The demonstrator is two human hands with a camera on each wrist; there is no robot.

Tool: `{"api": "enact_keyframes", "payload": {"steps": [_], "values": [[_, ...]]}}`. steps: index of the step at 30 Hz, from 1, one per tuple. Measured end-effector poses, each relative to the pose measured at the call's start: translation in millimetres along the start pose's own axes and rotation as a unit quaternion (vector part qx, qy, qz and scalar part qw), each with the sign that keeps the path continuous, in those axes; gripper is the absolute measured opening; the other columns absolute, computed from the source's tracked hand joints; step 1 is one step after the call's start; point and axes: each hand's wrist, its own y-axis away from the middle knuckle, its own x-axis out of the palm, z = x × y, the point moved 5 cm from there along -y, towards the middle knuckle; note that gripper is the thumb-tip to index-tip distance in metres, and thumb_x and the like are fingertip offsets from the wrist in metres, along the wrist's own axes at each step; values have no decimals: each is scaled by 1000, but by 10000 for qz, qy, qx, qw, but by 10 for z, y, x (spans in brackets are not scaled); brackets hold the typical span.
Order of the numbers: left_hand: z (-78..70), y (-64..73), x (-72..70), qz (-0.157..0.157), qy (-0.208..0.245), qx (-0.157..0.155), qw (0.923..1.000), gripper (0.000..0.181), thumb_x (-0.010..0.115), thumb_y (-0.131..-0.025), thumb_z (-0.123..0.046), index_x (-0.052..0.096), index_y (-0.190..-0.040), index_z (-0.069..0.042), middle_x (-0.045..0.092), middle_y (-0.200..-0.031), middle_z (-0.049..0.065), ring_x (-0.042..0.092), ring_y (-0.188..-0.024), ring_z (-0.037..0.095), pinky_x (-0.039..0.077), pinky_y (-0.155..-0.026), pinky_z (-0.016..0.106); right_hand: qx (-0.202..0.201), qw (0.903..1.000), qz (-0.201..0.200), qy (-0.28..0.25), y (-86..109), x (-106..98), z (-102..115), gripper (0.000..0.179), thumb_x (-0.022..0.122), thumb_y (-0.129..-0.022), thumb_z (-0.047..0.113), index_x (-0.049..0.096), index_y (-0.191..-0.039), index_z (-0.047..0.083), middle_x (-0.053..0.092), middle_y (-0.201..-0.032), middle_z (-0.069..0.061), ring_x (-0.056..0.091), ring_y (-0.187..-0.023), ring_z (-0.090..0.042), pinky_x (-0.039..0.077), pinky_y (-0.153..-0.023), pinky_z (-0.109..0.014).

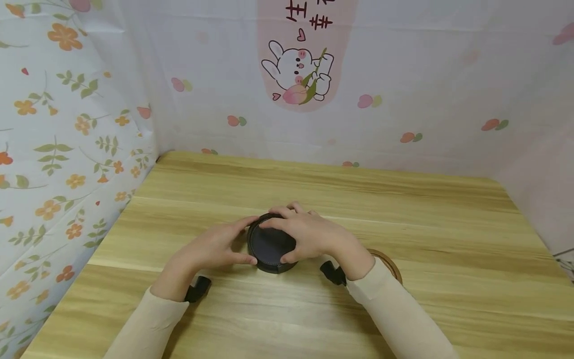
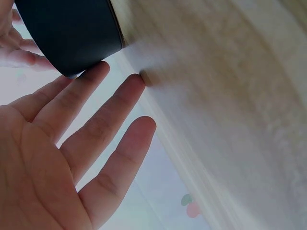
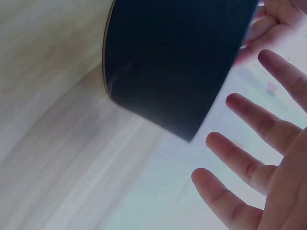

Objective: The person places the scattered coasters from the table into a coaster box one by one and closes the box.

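Note:
A short, round black holder (image 1: 269,269) stands on the wooden table, with a black stitched disc (image 1: 268,244), like a leather coaster, inside its rim. At its left side, my left hand (image 1: 215,247) touches the wall with thumb and fingertips. The left wrist view shows these fingers (image 2: 103,127) nearly straight against the smooth dark side. My right hand (image 1: 309,232) arches over the holder's right part, its index fingertip over the disc and its thumb by the near right edge. Seen from the right wrist, several fingers (image 3: 240,153) are spread and stand apart from the wall.
Partly hidden under the right forearm lies a round brown-rimmed object (image 1: 390,264). Black wrist devices (image 1: 333,272) show below both wrists. A printed white cloth (image 1: 381,60) hangs behind the wooden table (image 1: 314,319), and a floral one (image 1: 58,149) hangs at left.

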Motion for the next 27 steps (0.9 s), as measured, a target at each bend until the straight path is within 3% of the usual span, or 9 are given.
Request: {"api": "enact_keyframes", "payload": {"steps": [14,21,27], "values": [[-19,11,-48,-5,-175,-23,9998,97,82,-79,-46,32,-156,-14,54,-146,10,51,-136,31,41,-111,54,209,9989,-419,-64,356,-124,-234,75,82,-81,32,47,-148,28,31,-161,-1,31,-143,-29,44,-104,-61],[-25,-1,-29,33,-336,28,9994,98,81,-79,-49,32,-157,-16,50,-150,10,49,-138,31,41,-112,52,360,9972,-631,-197,683,-123,-462,75,82,-83,33,46,-148,26,30,-161,-4,31,-143,-33,42,-104,-62],[-34,-15,-45,249,-277,301,9989,93,78,-84,-44,30,-156,-8,49,-150,15,52,-135,33,40,-113,52,441,9952,-868,-75,1020,-157,-649,73,81,-83,34,47,-146,21,35,-159,-10,36,-139,-38,47,-99,-60]]}}
